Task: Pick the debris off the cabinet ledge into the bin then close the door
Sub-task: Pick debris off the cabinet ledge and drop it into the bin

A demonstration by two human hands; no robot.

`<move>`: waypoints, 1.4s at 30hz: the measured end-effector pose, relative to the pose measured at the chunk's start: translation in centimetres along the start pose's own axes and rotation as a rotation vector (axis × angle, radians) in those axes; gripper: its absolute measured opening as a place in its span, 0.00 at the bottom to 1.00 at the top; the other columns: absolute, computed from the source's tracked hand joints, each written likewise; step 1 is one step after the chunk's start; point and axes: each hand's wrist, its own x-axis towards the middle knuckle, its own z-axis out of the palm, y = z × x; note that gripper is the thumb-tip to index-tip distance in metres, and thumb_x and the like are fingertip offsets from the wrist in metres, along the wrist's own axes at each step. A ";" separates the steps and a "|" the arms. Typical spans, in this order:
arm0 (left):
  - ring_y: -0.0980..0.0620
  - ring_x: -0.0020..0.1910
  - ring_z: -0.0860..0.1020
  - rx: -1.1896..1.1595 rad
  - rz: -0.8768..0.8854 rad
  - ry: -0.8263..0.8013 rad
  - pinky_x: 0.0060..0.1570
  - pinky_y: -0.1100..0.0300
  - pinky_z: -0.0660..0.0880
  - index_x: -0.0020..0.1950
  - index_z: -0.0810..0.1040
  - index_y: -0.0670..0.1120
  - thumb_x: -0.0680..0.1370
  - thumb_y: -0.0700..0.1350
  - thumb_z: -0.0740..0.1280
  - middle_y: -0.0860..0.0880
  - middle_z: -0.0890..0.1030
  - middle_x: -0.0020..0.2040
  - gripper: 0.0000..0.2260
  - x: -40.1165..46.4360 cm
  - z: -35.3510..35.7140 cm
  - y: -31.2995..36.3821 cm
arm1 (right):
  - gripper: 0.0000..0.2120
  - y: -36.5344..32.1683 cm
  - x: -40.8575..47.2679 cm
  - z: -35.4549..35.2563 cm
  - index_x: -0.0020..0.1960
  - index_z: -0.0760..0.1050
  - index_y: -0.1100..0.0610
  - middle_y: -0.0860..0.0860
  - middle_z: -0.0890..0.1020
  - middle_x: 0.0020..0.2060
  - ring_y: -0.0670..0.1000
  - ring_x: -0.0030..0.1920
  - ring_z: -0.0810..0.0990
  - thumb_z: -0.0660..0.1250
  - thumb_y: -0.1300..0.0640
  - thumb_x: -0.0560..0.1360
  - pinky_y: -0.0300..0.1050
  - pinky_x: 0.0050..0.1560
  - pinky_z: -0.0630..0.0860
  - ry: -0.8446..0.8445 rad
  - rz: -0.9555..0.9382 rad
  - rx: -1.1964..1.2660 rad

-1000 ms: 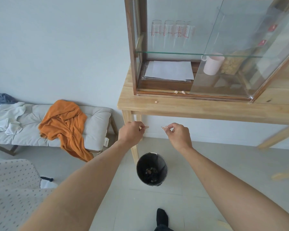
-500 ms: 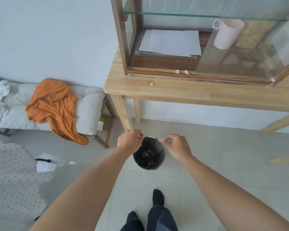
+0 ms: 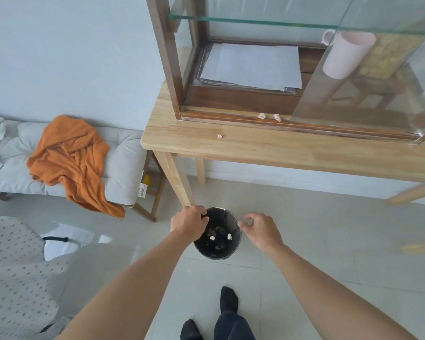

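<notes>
Pale tiled floor carries the bin (image 3: pixel 217 238), both hands above it: left hand (image 3: pixel 189 221) loosely curled, right hand (image 3: pixel 260 229) spread, both empty. Two debris crumbs (image 3: pixel 269 116) at twelve o'clock on the cabinet ledge (image 3: pixel 231 115) look light and crumbly; fingertip pinches suit.

Illumination is bright, soft and even daylight; shadows are faint. The pale glossy tiled floor (image 3: pixel 329 231) shows diffuse window reflections at lower left. The clear glass cabinet door (image 3: pixel 368 77) carries hazy reflections that veil the interior behind it. Wide-angle distortion bends straight edges near the frame borders. Focus is sharp centrally, slightly soft at the edges.
</notes>
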 end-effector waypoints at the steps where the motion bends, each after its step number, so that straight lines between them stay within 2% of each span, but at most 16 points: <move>1: 0.44 0.57 0.85 -0.001 0.003 0.008 0.49 0.53 0.82 0.66 0.82 0.53 0.85 0.52 0.66 0.48 0.86 0.60 0.11 0.0 -0.4 0.0 | 0.21 -0.2 0.0 -0.4 0.66 0.82 0.53 0.53 0.87 0.54 0.57 0.57 0.85 0.70 0.42 0.79 0.52 0.60 0.80 0.014 -0.003 0.004; 5: 0.44 0.60 0.85 -0.047 0.021 0.059 0.51 0.55 0.82 0.66 0.82 0.53 0.85 0.52 0.67 0.49 0.85 0.63 0.11 -0.6 -2.4 0.4 | 0.18 -1.5 -0.7 -1.9 0.63 0.83 0.52 0.47 0.85 0.46 0.54 0.52 0.85 0.69 0.42 0.79 0.47 0.53 0.79 0.087 -0.036 0.037; 8: 0.47 0.53 0.85 -0.118 0.045 0.097 0.51 0.54 0.83 0.65 0.83 0.53 0.85 0.54 0.67 0.51 0.87 0.57 0.12 -1.2 -4.7 0.6 | 0.14 -3.2 -1.9 -3.1 0.56 0.84 0.47 0.41 0.82 0.40 0.49 0.44 0.83 0.68 0.40 0.79 0.44 0.43 0.74 0.150 -0.065 0.058; 10: 0.51 0.46 0.83 -0.159 0.076 0.137 0.44 0.56 0.81 0.64 0.84 0.52 0.84 0.55 0.67 0.54 0.86 0.51 0.12 -1.5 -6.5 0.9 | 0.13 -4.3 -2.9 -4.0 0.52 0.84 0.44 0.41 0.82 0.38 0.44 0.40 0.81 0.66 0.38 0.78 0.42 0.38 0.72 0.196 -0.087 0.074; 12: 0.55 0.41 0.80 -0.170 0.112 0.187 0.36 0.63 0.72 0.63 0.84 0.53 0.84 0.56 0.67 0.57 0.83 0.47 0.13 -1.9 -8.6 1.4 | 0.12 -5.6 -4.0 -5.2 0.51 0.84 0.44 0.41 0.82 0.37 0.43 0.39 0.81 0.66 0.38 0.78 0.41 0.37 0.71 0.248 -0.112 0.086; 14: 0.55 0.40 0.79 -0.172 0.143 0.223 0.34 0.62 0.70 0.63 0.84 0.54 0.84 0.57 0.66 0.59 0.82 0.45 0.13 -2.3 -10.9 1.9 | 0.12 -6.9 -5.0 -6.5 0.49 0.83 0.42 0.41 0.82 0.36 0.42 0.38 0.81 0.65 0.38 0.79 0.40 0.36 0.70 0.301 -0.142 0.106; 17: 0.52 0.43 0.80 -0.198 0.202 0.282 0.38 0.59 0.72 0.62 0.84 0.54 0.83 0.59 0.66 0.58 0.83 0.45 0.14 -2.7 -14.1 2.9 | 0.10 -9.1 -6.3 -8.9 0.48 0.82 0.41 0.42 0.81 0.34 0.40 0.37 0.80 0.65 0.38 0.79 0.40 0.35 0.70 0.381 -0.191 0.144; 20: 0.52 0.43 0.81 -0.232 0.257 0.347 0.34 0.62 0.68 0.61 0.85 0.54 0.83 0.58 0.68 0.58 0.82 0.43 0.13 -2.8 -16.7 4.0 | 0.10 -11.0 -6.8 -11.6 0.48 0.82 0.42 0.43 0.81 0.33 0.45 0.37 0.80 0.66 0.40 0.79 0.44 0.38 0.72 0.462 -0.231 0.160; 24: 0.48 0.50 0.84 -0.237 0.273 0.357 0.42 0.56 0.77 0.62 0.84 0.57 0.81 0.60 0.67 0.59 0.83 0.43 0.13 -2.0 -18.9 5.6 | 0.08 -13.0 -6.6 -15.1 0.49 0.84 0.44 0.44 0.82 0.36 0.51 0.40 0.82 0.66 0.44 0.80 0.48 0.42 0.79 0.520 -0.280 0.183; 27: 0.48 0.52 0.83 -0.232 0.261 0.345 0.48 0.54 0.79 0.64 0.83 0.59 0.81 0.60 0.67 0.60 0.82 0.44 0.13 -0.9 -19.5 6.6 | 0.08 -13.8 -5.4 -16.9 0.48 0.84 0.44 0.45 0.81 0.34 0.53 0.41 0.82 0.67 0.45 0.80 0.48 0.43 0.78 0.550 -0.293 0.166; 29: 0.48 0.51 0.83 -0.234 0.265 0.351 0.47 0.53 0.79 0.64 0.83 0.58 0.81 0.60 0.68 0.60 0.82 0.44 0.14 -0.1 -19.6 7.3 | 0.08 -14.2 -4.2 -17.7 0.49 0.84 0.44 0.44 0.81 0.34 0.53 0.42 0.82 0.67 0.45 0.79 0.48 0.43 0.76 0.561 -0.283 0.149; 32: 0.48 0.51 0.83 -0.233 0.266 0.362 0.45 0.55 0.76 0.66 0.82 0.57 0.82 0.60 0.68 0.59 0.82 0.45 0.15 1.1 -19.4 8.4 | 0.11 -14.7 -2.3 -18.5 0.58 0.84 0.43 0.44 0.85 0.43 0.53 0.51 0.84 0.67 0.43 0.80 0.49 0.49 0.78 0.553 -0.272 0.126; 35: 0.47 0.54 0.83 -0.248 0.242 0.372 0.48 0.54 0.78 0.67 0.82 0.56 0.81 0.57 0.69 0.58 0.83 0.49 0.15 2.0 -18.9 9.2 | 0.14 -15.2 -0.6 -18.9 0.64 0.82 0.44 0.43 0.82 0.42 0.54 0.54 0.84 0.67 0.42 0.81 0.47 0.47 0.74 0.554 -0.261 0.107; 37: 0.46 0.56 0.83 -0.258 0.227 0.385 0.52 0.52 0.79 0.66 0.83 0.54 0.81 0.55 0.69 0.55 0.84 0.55 0.15 2.3 -18.5 9.5 | 0.15 -15.4 0.4 -18.9 0.66 0.81 0.44 0.45 0.85 0.45 0.56 0.55 0.84 0.67 0.43 0.81 0.48 0.48 0.75 0.547 -0.244 0.085; 39: 0.45 0.58 0.82 -0.254 0.209 0.404 0.53 0.52 0.78 0.64 0.85 0.54 0.81 0.53 0.69 0.52 0.83 0.59 0.13 2.6 -18.2 9.7 | 0.14 -15.5 1.0 -18.9 0.65 0.82 0.44 0.48 0.87 0.49 0.57 0.56 0.84 0.66 0.44 0.82 0.49 0.49 0.77 0.539 -0.234 0.060; 42: 0.44 0.57 0.82 -0.249 0.194 0.423 0.49 0.54 0.77 0.58 0.87 0.54 0.81 0.50 0.68 0.51 0.85 0.57 0.10 2.9 -18.2 9.7 | 0.10 -15.6 1.5 -19.0 0.58 0.84 0.44 0.47 0.87 0.46 0.57 0.52 0.85 0.66 0.46 0.82 0.47 0.45 0.74 0.554 -0.229 0.061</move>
